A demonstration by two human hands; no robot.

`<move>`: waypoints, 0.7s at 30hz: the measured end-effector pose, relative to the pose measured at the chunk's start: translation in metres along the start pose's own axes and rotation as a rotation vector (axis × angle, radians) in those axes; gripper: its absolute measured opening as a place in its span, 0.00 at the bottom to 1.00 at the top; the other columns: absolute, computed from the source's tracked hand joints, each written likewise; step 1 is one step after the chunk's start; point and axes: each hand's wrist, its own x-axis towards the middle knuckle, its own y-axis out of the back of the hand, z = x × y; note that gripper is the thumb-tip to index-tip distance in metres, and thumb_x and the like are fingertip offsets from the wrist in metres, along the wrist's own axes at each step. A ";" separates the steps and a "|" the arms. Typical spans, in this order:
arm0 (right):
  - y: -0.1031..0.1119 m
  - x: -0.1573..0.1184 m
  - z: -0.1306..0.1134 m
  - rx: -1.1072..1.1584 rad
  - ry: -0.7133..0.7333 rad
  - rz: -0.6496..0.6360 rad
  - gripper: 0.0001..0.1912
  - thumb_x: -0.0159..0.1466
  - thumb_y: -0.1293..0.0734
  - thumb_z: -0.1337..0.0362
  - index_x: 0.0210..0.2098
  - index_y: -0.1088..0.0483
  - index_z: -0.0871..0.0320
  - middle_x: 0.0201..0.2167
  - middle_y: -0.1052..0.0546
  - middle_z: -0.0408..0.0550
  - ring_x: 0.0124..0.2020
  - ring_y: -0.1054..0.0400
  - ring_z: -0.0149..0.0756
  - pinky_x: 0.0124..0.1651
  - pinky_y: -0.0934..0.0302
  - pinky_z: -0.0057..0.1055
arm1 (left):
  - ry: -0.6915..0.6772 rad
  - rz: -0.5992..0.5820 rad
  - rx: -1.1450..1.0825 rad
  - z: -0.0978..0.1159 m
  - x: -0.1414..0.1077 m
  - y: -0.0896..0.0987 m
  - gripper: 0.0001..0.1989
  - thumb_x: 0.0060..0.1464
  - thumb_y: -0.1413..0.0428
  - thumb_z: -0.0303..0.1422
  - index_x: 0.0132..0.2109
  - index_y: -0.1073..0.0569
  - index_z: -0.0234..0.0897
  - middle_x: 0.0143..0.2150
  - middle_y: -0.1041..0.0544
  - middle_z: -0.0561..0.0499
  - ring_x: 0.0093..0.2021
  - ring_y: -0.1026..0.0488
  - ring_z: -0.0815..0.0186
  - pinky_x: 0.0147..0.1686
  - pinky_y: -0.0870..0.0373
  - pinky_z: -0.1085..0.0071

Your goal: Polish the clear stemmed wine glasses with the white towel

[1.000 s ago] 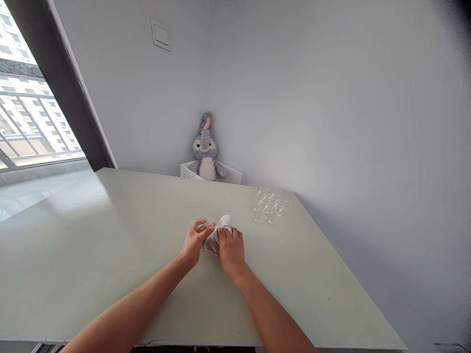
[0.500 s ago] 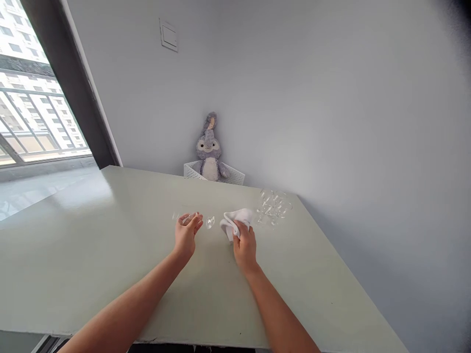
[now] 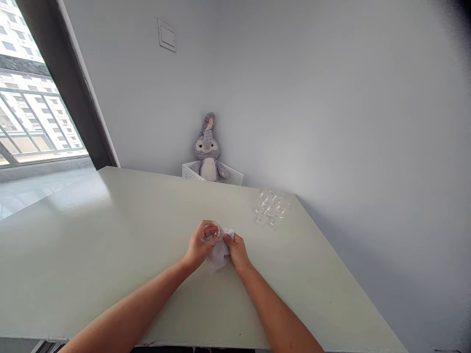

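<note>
My left hand is closed around a clear wine glass, its round rim tilted up toward me. A white cloth hangs beneath and beside the glass, with my right hand pinching it near the glass's right side. The two hands are close together above the middle of the table. The glass's lower part is hidden by the cloth and fingers.
Several clear wine glasses stand close together at the table's far right corner. The pale green table meets a grey wall. Behind its far edge, a plush rabbit sits in a white perforated basket.
My left hand has moved right and nearer with the glass, turning its rim up. My right hand has brought the cloth down and left against the glass.
</note>
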 end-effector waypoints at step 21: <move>-0.019 -0.023 -0.015 0.103 -0.203 -0.310 0.14 0.45 0.28 0.58 0.27 0.29 0.61 0.21 0.29 0.42 0.22 0.39 0.28 0.28 0.47 0.26 | -0.028 0.300 0.085 -0.005 0.007 0.010 0.16 0.42 0.41 0.34 0.39 0.36 0.40 0.36 0.25 0.51 0.38 0.27 0.64 0.39 0.33 0.68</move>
